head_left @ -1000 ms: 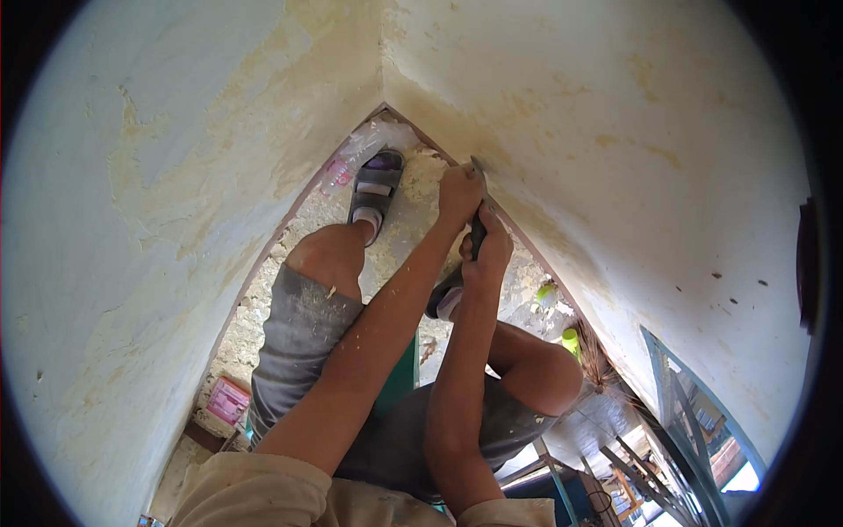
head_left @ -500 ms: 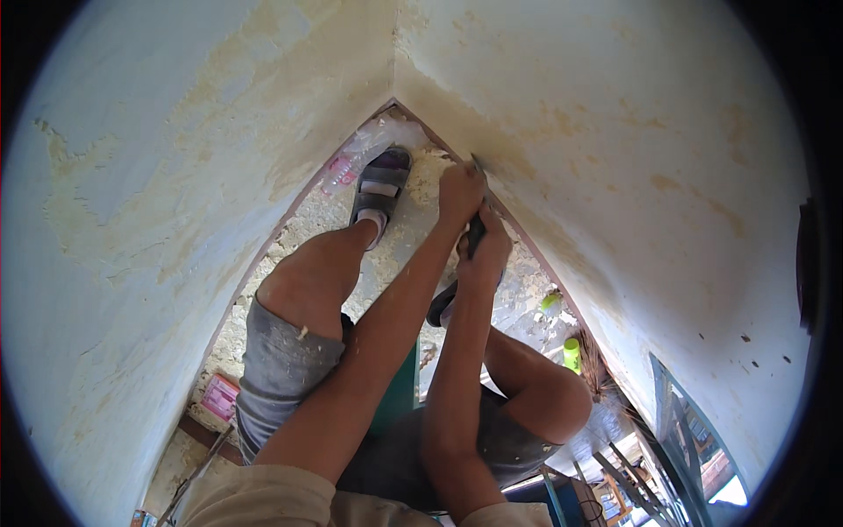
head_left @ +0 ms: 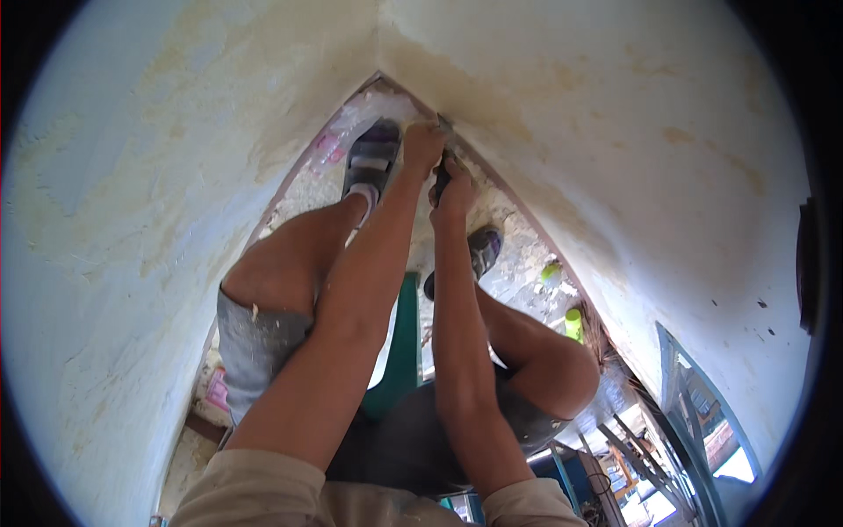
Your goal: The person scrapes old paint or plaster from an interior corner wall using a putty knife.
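Observation:
Both my hands are at the foot of the right wall, close to the corner. My right hand is closed round the dark handle of a scraper. Just ahead of it, my left hand is closed at the tool's upper part, fingers mostly hidden from above. The scraper's thin end lies against the lower right wall, by the brown skirting strip. Patches of the wall's coating are worn to a yellowish tan.
Flaky debris covers the floor. My sandalled feet stand on either side of my hands, with a green seat beneath me. A lime-green bottle stands by the right wall; a pink packet lies at left. Slats and a blue-framed opening are lower right.
Both hands and the scraper have moved along the wall's foot toward the corner, up and left in the view. The view has shifted slightly; both hands keep their hold.

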Action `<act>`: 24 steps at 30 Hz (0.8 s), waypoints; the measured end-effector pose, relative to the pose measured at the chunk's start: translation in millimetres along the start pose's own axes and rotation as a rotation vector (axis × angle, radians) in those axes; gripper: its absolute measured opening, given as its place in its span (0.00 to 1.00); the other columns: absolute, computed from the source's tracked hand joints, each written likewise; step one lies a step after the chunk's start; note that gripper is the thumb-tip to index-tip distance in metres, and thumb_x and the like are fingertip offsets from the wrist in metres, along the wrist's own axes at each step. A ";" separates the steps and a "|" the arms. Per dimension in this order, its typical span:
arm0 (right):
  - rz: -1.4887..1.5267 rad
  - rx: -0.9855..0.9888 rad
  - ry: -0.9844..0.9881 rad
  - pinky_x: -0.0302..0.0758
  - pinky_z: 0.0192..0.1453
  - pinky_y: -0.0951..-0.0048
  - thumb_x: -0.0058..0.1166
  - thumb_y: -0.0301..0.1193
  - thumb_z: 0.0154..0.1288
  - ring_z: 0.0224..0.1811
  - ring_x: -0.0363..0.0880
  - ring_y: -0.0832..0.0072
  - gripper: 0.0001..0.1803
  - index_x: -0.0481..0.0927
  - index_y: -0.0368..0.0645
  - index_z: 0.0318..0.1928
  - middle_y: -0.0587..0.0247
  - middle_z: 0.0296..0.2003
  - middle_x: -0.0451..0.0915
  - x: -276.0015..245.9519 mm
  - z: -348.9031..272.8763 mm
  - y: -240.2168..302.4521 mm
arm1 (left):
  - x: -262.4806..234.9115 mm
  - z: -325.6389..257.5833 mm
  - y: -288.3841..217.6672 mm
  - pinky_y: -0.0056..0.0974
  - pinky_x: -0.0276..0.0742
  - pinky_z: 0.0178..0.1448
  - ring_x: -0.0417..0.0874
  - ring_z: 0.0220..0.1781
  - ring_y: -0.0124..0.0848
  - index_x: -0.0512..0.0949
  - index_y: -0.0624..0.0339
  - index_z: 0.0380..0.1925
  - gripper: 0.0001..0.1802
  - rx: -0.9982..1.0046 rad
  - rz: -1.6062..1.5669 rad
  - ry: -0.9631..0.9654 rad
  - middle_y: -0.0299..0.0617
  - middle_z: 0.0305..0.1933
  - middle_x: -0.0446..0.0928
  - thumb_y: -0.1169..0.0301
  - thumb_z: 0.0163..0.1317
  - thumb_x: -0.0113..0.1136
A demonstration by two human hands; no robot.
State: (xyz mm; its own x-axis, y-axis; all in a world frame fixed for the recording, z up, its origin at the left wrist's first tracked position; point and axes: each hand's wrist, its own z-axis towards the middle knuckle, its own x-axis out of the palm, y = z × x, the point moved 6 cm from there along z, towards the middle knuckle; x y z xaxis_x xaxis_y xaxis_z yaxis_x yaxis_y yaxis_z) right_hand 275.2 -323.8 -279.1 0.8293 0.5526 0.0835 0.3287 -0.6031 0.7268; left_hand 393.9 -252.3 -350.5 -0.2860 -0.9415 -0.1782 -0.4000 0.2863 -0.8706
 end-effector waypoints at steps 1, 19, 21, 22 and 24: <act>0.054 0.023 0.048 0.57 0.11 0.80 0.46 0.27 0.61 0.12 0.65 0.80 0.09 0.78 0.38 0.37 0.65 0.23 0.74 14.4 -0.3 7.8 | -3.2 -10.4 -14.0 0.36 0.68 0.25 0.73 0.21 0.26 0.80 0.65 0.25 0.09 -0.068 -0.236 -0.048 0.41 0.20 0.75 0.71 0.49 0.55; -0.540 -0.465 0.192 0.57 0.15 0.82 0.56 0.31 0.59 0.12 0.61 0.86 0.14 0.76 0.37 0.43 0.71 0.19 0.70 -147.1 -175.5 170.3 | -208.9 -333.7 -183.2 0.34 0.64 0.62 0.71 0.60 0.35 0.64 0.69 0.59 0.27 0.244 -0.206 -0.069 0.51 0.60 0.68 0.63 0.65 0.52; -0.750 -0.493 0.214 0.61 0.18 0.82 0.54 0.33 0.60 0.15 0.64 0.85 0.19 0.75 0.40 0.51 0.70 0.21 0.72 -176.0 -168.6 170.0 | -245.4 -371.6 -162.9 0.37 0.65 0.62 0.71 0.61 0.37 0.62 0.66 0.61 0.29 0.174 -0.047 -0.118 0.51 0.62 0.66 0.62 0.65 0.53; -0.725 -0.503 0.196 0.61 0.18 0.82 0.54 0.33 0.60 0.15 0.64 0.85 0.19 0.75 0.40 0.51 0.70 0.21 0.72 -191.5 -161.3 163.2 | -254.4 -392.0 -150.4 0.39 0.64 0.63 0.69 0.62 0.40 0.58 0.64 0.64 0.33 0.124 0.119 -0.085 0.54 0.65 0.63 0.59 0.64 0.53; -1.047 -0.856 -0.011 0.66 0.20 0.77 0.53 0.34 0.59 0.17 0.73 0.80 0.17 0.77 0.36 0.45 0.64 0.23 0.75 -207.8 -156.1 155.7 | -266.9 -438.6 -115.2 0.44 0.60 0.66 0.62 0.67 0.49 0.47 0.59 0.68 0.40 -0.115 0.413 0.020 0.59 0.67 0.57 0.54 0.64 0.52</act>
State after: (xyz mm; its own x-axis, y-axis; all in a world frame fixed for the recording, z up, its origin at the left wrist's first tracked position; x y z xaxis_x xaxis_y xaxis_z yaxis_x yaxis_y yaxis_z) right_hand 83.6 -442.7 -76.9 0.3697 0.5210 -0.7693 0.4247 0.6417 0.6386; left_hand 134.4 44.0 -1.5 -0.4591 -0.7402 -0.4913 -0.3423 0.6577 -0.6710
